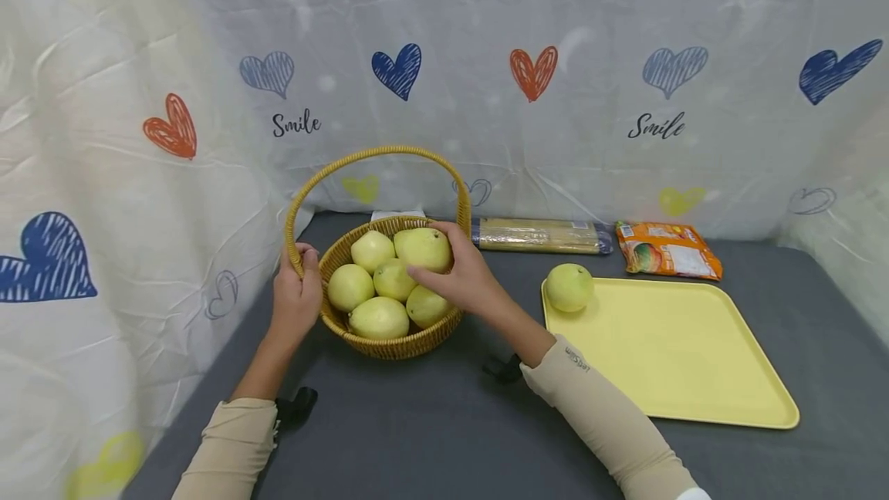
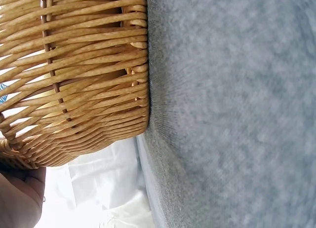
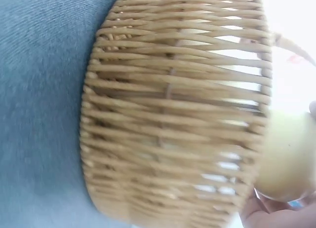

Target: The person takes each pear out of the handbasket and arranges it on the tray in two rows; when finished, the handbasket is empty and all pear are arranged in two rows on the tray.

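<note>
A woven wicker basket (image 1: 392,346) with a tall hooped handle (image 1: 380,151) stands on the table, holding several pale yellow-green fruits, pear-like in look. My left hand (image 1: 299,292) grips the foot of the handle at the basket's left rim; in the left wrist view only part of that hand (image 2: 19,196) shows below the weave. At the back right of the basket, my right hand (image 1: 467,272) holds one large pale fruit (image 1: 425,250) between thumb and fingers. The right wrist view shows this fruit (image 3: 286,156) above the rim, with fingers underneath.
To the right lies a yellow tray (image 1: 681,346), with one pale green fruit (image 1: 569,288) on its back left corner. Behind are a long wrapped pack (image 1: 542,236) and an orange packet (image 1: 668,251). A heart-printed cloth (image 1: 472,122) hangs behind the grey table (image 1: 417,438).
</note>
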A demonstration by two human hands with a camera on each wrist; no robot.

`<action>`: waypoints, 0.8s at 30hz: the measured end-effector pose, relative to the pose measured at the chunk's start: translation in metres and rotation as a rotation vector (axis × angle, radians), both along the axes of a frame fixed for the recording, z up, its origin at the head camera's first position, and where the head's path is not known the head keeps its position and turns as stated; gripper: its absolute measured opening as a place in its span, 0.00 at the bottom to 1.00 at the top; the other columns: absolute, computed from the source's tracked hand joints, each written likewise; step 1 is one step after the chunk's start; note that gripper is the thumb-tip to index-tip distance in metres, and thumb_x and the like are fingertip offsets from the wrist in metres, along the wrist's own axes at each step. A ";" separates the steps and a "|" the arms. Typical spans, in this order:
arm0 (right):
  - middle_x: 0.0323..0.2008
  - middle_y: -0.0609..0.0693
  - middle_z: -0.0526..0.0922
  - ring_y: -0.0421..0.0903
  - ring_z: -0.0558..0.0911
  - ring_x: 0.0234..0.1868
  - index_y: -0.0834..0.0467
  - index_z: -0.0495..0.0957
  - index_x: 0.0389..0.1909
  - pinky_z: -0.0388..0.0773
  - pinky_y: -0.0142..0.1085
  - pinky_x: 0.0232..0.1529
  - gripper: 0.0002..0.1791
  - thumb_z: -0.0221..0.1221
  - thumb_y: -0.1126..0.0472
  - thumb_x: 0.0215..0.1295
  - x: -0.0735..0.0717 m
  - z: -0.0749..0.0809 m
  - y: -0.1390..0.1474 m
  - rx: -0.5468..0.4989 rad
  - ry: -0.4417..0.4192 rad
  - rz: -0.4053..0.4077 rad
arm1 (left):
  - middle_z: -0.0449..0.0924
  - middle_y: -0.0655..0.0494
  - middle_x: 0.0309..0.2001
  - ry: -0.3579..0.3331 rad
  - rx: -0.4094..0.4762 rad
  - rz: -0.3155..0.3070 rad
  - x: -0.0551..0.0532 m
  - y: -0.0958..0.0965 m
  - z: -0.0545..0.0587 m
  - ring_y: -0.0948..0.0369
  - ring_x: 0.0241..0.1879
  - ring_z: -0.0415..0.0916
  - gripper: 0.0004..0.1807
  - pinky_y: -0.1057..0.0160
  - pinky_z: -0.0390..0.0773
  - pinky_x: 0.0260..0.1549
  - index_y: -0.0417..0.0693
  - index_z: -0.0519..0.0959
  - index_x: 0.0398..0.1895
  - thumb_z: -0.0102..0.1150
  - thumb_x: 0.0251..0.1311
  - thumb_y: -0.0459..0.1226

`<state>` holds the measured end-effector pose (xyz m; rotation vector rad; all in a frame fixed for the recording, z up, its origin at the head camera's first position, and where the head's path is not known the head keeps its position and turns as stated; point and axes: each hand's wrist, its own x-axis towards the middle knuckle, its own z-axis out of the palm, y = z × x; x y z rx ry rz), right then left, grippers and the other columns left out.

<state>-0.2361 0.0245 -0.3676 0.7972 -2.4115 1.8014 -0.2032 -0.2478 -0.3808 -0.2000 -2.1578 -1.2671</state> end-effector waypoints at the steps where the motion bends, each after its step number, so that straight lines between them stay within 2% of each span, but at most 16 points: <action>1: 0.58 0.53 0.71 0.48 0.79 0.49 0.54 0.61 0.72 0.82 0.44 0.41 0.40 0.69 0.54 0.63 0.002 0.002 0.003 -0.001 0.010 0.005 | 0.67 0.48 0.25 0.004 -0.002 -0.004 0.003 0.002 0.004 0.62 0.21 0.69 0.10 0.71 0.69 0.24 0.30 0.67 0.47 0.40 0.79 0.32; 4: 0.58 0.53 0.71 0.48 0.80 0.50 0.53 0.62 0.71 0.82 0.44 0.42 0.39 0.70 0.55 0.63 0.008 0.009 0.013 0.003 0.029 0.009 | 0.67 0.47 0.25 0.020 -0.005 -0.020 0.010 0.008 0.014 0.64 0.21 0.68 0.09 0.72 0.68 0.24 0.28 0.66 0.46 0.40 0.78 0.31; 8: 0.58 0.53 0.71 0.49 0.79 0.49 0.54 0.62 0.71 0.82 0.46 0.42 0.39 0.70 0.55 0.62 0.013 0.015 0.028 0.008 0.047 -0.004 | 0.67 0.47 0.25 0.021 -0.005 -0.019 0.012 0.009 0.017 0.64 0.21 0.67 0.10 0.71 0.67 0.25 0.27 0.66 0.46 0.40 0.78 0.30; 13: 0.58 0.55 0.72 0.50 0.79 0.48 0.58 0.63 0.71 0.79 0.47 0.43 0.39 0.70 0.56 0.61 0.017 0.018 0.048 0.027 0.082 -0.070 | 0.67 0.46 0.25 -0.004 -0.004 -0.017 0.013 0.009 0.018 0.63 0.22 0.68 0.10 0.71 0.68 0.25 0.27 0.66 0.47 0.40 0.78 0.31; 18: 0.60 0.56 0.71 0.52 0.78 0.49 0.58 0.64 0.70 0.78 0.48 0.44 0.39 0.71 0.57 0.61 0.019 0.023 0.069 0.056 0.113 -0.118 | 0.67 0.45 0.25 -0.014 -0.007 -0.016 0.012 0.008 0.017 0.62 0.22 0.69 0.10 0.71 0.69 0.25 0.28 0.67 0.47 0.40 0.79 0.31; 24: 0.61 0.57 0.70 0.54 0.76 0.52 0.58 0.63 0.70 0.75 0.52 0.48 0.40 0.71 0.56 0.61 0.019 0.031 0.097 0.101 0.129 -0.184 | 0.68 0.47 0.25 -0.013 -0.008 -0.005 0.012 0.009 0.017 0.55 0.22 0.71 0.10 0.71 0.69 0.25 0.29 0.67 0.47 0.40 0.78 0.31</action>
